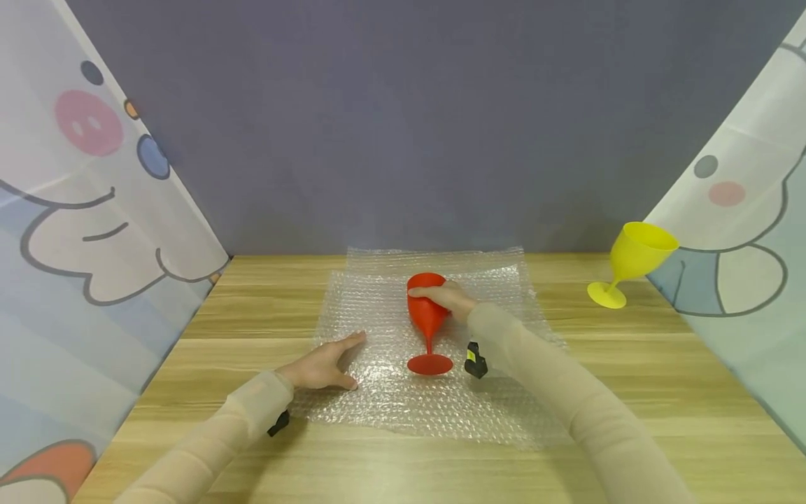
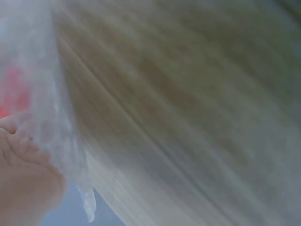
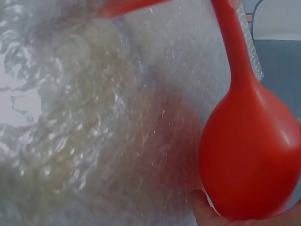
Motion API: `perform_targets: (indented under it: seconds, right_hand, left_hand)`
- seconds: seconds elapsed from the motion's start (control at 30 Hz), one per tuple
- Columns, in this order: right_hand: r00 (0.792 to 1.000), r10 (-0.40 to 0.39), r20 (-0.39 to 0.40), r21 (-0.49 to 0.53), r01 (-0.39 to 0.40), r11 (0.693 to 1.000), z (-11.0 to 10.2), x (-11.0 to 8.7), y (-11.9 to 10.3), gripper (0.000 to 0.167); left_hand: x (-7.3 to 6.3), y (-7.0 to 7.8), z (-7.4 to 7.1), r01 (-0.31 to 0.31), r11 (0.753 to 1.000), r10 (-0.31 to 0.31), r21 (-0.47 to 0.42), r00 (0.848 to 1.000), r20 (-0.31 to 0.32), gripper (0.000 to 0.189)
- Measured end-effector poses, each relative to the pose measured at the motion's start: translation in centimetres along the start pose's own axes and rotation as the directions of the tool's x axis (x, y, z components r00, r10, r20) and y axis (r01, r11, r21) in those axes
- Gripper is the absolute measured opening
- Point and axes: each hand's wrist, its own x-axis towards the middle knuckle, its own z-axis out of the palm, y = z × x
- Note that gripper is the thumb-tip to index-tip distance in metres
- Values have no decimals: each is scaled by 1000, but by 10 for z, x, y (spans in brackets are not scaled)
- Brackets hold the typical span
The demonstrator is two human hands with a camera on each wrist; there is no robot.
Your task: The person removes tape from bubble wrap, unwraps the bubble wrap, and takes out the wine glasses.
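A red plastic goblet (image 1: pixel 429 325) stands nearly upright over the middle of a bubble wrap sheet (image 1: pixel 403 406). My right hand (image 1: pixel 452 298) grips its bowl near the rim from the right side. In the right wrist view the goblet's bowl (image 3: pixel 249 150) is close up, with a thumb and fingers round its rim end. My left hand (image 1: pixel 320 366) is at the sheet's left edge, thumb and fingers spread apart, holding nothing. The left wrist view has part of that hand (image 2: pixel 28 174) beside the wrap's edge, with a blurred red patch beyond.
A yellow goblet (image 1: pixel 639 253) is at the back right of the wooden table (image 1: pixel 252 350), its bowl leaning right. Behind the table rises a dark grey panel (image 1: pixel 403 126). Cartoon-printed curtains (image 1: pixel 151 231) flank both sides.
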Motion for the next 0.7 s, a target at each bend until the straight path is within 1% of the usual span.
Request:
perform_targets:
  seconds: [0.13,0.27,0.47,0.6,0.7]
  right_hand:
    - [1000,8,0,27,-8,1000,5,2,-1,79]
    - [1000,22,20,57,-23,998,7,4,-2,77]
    - [996,53,76,125,-63,990,6,9,-2,79]
    - [991,76,109,127,-89,988,3,9,-2,80]
    - [990,87,112,127,-101,987,2,8,-3,78]
  left_hand:
    - [0,0,0,6,1000,-6,17,1000,-3,94]
    - [0,-1,0,8,1000,-7,22,1000,-4,94]
    - [1,-4,2,13,1000,-13,9,1000,1,95]
    - [1,-5,3,18,1000,-18,4,1000,4,95]
    - [2,-5,2,20,1000,-20,0,1000,1,95]
